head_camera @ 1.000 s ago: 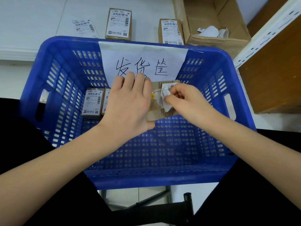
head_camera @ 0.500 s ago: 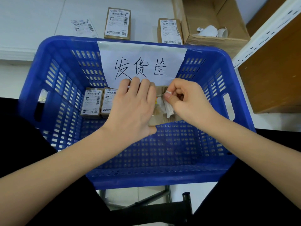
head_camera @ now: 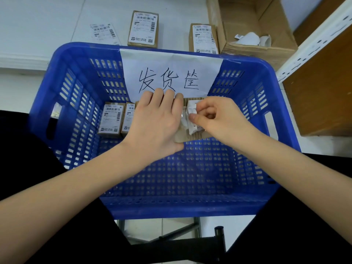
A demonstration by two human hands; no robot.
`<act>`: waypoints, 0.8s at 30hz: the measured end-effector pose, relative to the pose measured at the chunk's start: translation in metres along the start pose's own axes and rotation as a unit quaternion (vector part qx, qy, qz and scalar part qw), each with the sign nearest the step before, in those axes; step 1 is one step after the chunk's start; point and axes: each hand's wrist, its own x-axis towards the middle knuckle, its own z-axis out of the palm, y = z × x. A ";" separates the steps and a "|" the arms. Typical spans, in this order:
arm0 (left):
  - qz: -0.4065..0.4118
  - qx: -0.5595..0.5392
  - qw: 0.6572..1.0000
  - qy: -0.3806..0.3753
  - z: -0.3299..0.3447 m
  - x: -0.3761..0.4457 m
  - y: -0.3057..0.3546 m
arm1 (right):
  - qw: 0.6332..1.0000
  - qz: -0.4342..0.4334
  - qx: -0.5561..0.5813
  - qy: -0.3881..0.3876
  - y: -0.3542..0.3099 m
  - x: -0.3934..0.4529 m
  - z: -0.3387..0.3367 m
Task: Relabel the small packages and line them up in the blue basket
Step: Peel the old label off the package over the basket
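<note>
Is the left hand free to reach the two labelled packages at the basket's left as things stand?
Probably yes for the path: the two labelled packages lie right beside the left hand, nothing between them. But that hand is pressing down the package whose label the right hand pinches, so it isn't free.

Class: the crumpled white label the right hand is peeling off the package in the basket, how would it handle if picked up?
Probably floppy: the crumpled label bends where the right hand pinches it. Likely light, being thin paper. Possibly sticky underneath, since it clings to the package.
</note>
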 end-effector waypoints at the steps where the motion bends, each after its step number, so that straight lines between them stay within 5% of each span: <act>1: 0.002 0.001 1.000 0.000 0.000 0.000 0.001 | 1.000 0.015 0.019 0.003 0.001 0.000 -0.001; 24: -0.009 -0.058 0.998 -0.003 0.010 -0.011 -0.003 | 0.997 0.061 -0.026 0.030 0.015 -0.005 -0.034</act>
